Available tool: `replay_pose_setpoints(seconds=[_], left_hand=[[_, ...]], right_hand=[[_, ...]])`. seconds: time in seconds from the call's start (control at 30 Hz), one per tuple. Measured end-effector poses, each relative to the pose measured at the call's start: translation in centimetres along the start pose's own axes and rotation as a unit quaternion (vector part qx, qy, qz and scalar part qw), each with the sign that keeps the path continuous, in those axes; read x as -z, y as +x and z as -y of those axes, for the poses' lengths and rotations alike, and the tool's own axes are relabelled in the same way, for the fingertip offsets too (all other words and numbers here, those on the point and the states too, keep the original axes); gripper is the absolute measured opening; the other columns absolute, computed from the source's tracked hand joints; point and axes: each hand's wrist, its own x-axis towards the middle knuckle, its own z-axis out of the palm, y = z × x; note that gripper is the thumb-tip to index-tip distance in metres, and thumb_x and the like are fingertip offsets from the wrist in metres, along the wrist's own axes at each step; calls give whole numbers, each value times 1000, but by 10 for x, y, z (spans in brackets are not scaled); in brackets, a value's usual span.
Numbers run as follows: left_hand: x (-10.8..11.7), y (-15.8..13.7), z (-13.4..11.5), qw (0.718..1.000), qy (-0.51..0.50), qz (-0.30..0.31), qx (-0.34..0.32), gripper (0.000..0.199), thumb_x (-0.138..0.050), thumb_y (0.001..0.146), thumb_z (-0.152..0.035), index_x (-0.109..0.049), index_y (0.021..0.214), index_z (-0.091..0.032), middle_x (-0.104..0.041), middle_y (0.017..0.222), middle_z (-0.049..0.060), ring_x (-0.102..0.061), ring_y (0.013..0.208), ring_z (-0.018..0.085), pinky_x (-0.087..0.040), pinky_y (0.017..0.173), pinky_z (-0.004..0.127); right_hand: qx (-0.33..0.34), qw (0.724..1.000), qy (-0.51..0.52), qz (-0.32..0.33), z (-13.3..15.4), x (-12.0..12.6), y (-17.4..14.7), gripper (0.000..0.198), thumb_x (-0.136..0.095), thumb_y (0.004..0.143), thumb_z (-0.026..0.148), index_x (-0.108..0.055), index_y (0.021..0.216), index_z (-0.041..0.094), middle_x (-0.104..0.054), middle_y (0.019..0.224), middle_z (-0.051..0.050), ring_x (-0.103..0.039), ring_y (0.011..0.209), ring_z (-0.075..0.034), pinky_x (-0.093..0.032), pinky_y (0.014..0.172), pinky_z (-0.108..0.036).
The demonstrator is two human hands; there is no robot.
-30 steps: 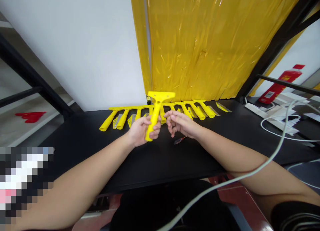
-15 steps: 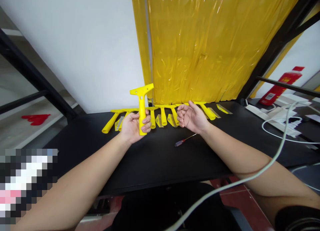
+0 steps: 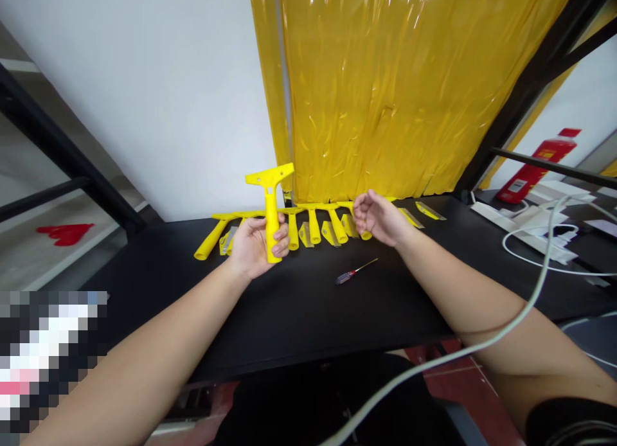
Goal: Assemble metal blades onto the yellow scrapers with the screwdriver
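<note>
Scraper handle [image 3: 271, 208]: yellow, T-shaped, holed head uppermost
Left hand [image 3: 249, 247]: fingers wrapped around it
Right hand [image 3: 380, 220]: fingers loosely open

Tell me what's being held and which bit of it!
The left grip holds a yellow T-shaped tool by the lower part of its handle. No held thing shows in the right grip.
</note>
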Motion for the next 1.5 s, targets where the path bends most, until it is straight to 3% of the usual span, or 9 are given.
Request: replay_pose_setpoints(seconds=[0.07, 0.17, 0.27, 0.33, 0.83, 1.17, 1.3, 1.4, 1.5], left_hand=[[-1, 0, -1, 1000, 7, -4, -3, 23, -53, 87, -35, -64, 95, -17, -51, 70, 0, -49, 51, 13, -41, 51, 26], [-2, 0, -3, 1000, 17, -5, -8, 24, -52, 89, -38, -64, 95, -18, -52, 70, 0, -50, 51, 13, -43, 52, 27], [-2, 0, -4, 1000, 24, -4, -12, 27, -53, 90, -41, -65, 96, -18, -53, 71, 0, -51, 51, 13, -44, 52, 27], [-1, 0, -4, 1000, 27, -5, -13, 27, -53, 90, -41, -65, 96, -17, -54, 71, 0, -52, 52, 13, -45, 52, 27], [4, 2, -3, 999, 45, 4, -17, 27, -56, 90, -42, -66, 96, -17, -56, 71, 0, -54, 51, 14, -44, 50, 27], [4, 3, 0, 998, 59, 12, -8, 28, -54, 91, -43, -65, 97, -17, -57, 71, 1, -55, 51, 15, -45, 52, 28], [4, 4, 0, 998, 63, 15, -5, 29, -54, 92, -43, -65, 96, -17, -57, 71, 1, -55, 51, 15, -45, 51, 28], [3, 4, 0, 997, 70, 20, -1, 29, -54, 91, -42, -65, 96, -16, -56, 71, 1, -55, 51, 15, -46, 51, 28], [2, 4, 1, 996, 80, 25, 1, 29, -56, 91, -43, -65, 96, -16, -56, 70, 1, -55, 50, 15, -46, 51, 28]], right_hand=[[59, 984, -140, -93, 7, 37, 5, 41, -73, 85, 61, -61, 89, 23, -59, 75, 0, -55, 62, -16, -50, 55, -28], [118, 860, -435, -237, 13, 107, 7, 20, -72, 86, 37, -68, 91, 19, -71, 88, -7, -64, 78, -20, -56, 79, -34], [35, 725, -606, -326, 11, 172, 0, 27, -62, 88, 22, -76, 108, 12, -77, 109, -16, -71, 99, -27, -55, 97, -40], [-37, 666, -671, -324, 4, 201, -5, 40, -60, 89, 20, -75, 124, 9, -75, 125, -20, -70, 115, -32, -53, 104, -42], [-170, 612, -730, -251, -16, 231, -11, 44, -57, 97, 20, -75, 136, 15, -72, 133, -24, -74, 116, -36, -54, 102, -45], [-154, 561, -791, -187, -10, 192, -103, 40, -50, 101, 18, -75, 130, 7, -77, 101, -34, -79, 94, -45, -58, 81, -52], [-106, 580, -793, -150, -25, 160, -146, 42, -49, 101, 24, -73, 135, 18, -78, 119, -24, -79, 102, -43, -61, 92, -56], [53, 676, -731, -83, -31, 132, -157, 45, -45, 99, 21, -74, 134, 22, -73, 137, -13, -72, 124, -33, -58, 109, -51], [141, 719, -680, -16, -27, 104, -149, 42, -46, 103, 25, -75, 133, 27, -75, 134, -7, -74, 118, -29, -60, 107, -50]])
